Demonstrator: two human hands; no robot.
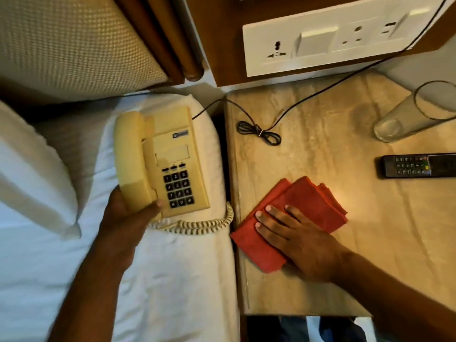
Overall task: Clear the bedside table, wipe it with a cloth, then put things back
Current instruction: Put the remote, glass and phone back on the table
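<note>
1. Two bare hands work: the left hand [128, 213] clasps the cream plastic corded telephone [161, 160] on the white bed sheet [172, 280].
2. The right hand [293, 233], fingers spread flat, presses the folded red cloth [303, 201] onto the beige marble-topped bedside table [333, 144].
3. A clear drinking glass [409, 114] and a black remote control [417, 165] stand apart on the table.

One telephone [162, 161], one cloth [303, 206], one glass [414, 114], one remote [417, 165].

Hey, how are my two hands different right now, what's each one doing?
The left hand is over the bed, curled around the phone at its handset end; the right hand is on the table. The left grips; the right lies flat, fingers spread, pressing the red cloth. Both are bare and touching something.
</note>
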